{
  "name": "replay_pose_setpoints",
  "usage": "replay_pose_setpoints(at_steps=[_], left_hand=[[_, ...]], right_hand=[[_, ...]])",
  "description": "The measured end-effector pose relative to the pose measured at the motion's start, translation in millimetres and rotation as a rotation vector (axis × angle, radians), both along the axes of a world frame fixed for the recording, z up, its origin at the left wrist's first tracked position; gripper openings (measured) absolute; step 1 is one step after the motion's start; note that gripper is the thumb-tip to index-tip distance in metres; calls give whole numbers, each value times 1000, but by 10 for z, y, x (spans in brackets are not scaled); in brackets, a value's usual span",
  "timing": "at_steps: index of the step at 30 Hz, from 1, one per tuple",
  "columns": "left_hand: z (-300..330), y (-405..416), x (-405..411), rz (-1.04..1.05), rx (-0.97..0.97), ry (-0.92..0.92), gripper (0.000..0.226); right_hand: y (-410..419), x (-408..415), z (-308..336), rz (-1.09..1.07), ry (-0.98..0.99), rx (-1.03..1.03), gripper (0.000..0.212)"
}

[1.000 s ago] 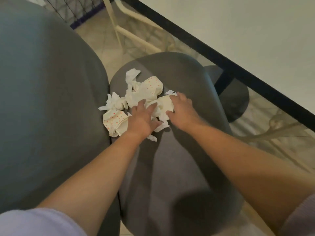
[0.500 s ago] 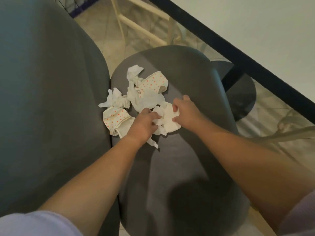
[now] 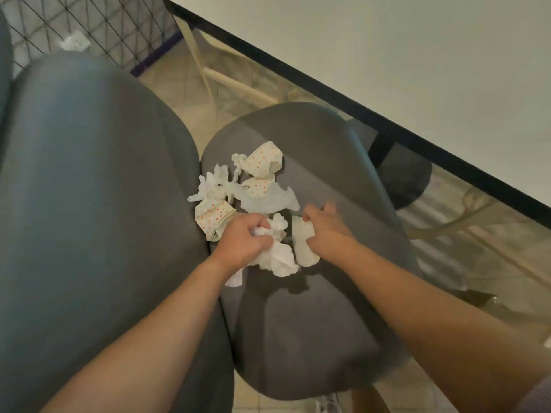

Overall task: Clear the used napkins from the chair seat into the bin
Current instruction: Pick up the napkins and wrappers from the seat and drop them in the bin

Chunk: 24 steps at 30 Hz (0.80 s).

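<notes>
Chair back point(image 3: 89, 204): large grey padded panel filling the left of the view; its right edge runs along the left rim of the seat, touching it.
Wire grid point(image 3: 98, 28): black mesh at far left, behind the chair back.
Chair seat point(image 3: 298, 323): grey, rounded; far rim lies under the table edge, near rim curves just above the tiled floor. The near half of the seat is bare fabric.
Spotted napkins point(image 3: 214, 217): crumpled, white with orange dots; one lies against the seat's left rim, touching the chair back, another point(image 3: 264, 162) further out toward the far side of the seat.
Plain napkins point(image 3: 268, 198): white, loose, spread between the two spotted ones.
Left hand point(image 3: 243, 236): fingers curled round a white crumpled wad point(image 3: 278, 251), which hangs out toward the right, just above the seat.
Right hand point(image 3: 326, 231): fingers curled, pinching a flat white napkin piece point(image 3: 302, 242) just beside the wad.
Gap between hands: narrow; the two held pieces nearly touch.
Table point(image 3: 417, 70): pale top with a black edge, running diagonally from far left to right, over the seat's far rim.
Floor point(image 3: 483, 234): beige tiles, open to the right of the seat beneath the table edge.
</notes>
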<state>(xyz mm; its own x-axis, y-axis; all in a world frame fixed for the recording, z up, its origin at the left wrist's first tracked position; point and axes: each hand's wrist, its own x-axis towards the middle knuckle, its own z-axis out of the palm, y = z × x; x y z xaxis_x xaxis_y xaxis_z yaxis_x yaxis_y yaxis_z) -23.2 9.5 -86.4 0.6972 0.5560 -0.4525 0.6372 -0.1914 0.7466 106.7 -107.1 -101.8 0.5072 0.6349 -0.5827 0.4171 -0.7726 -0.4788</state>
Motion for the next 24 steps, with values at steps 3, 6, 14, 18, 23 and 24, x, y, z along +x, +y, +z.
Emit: replay_pose_setpoints(at_steps=[3, 6, 14, 18, 23, 24], left_hand=[[-8, -25, -135, 19, -22, 20, 21], [9, -65, -178, 206, -81, -26, 31], [204, -315, -48, 546, -638, -228, 50], [337, -319, 52, 697, -754, -375, 30], [378, -291, 37, 684, -760, -387, 36], [385, -298, 33, 677, -775, -391, 43]], right_hand=[[-130, -75, 76, -2, -7, 4, 42], [-224, -105, 88, -9, 1, -8, 46], [-482, -121, 117, -21, -16, 17, 50], [-630, -135, 203, -99, -17, 117, 65], [-745, -270, 363, 25, 6, 303, 106], [-727, -312, 379, 110, 11, 317, 107]])
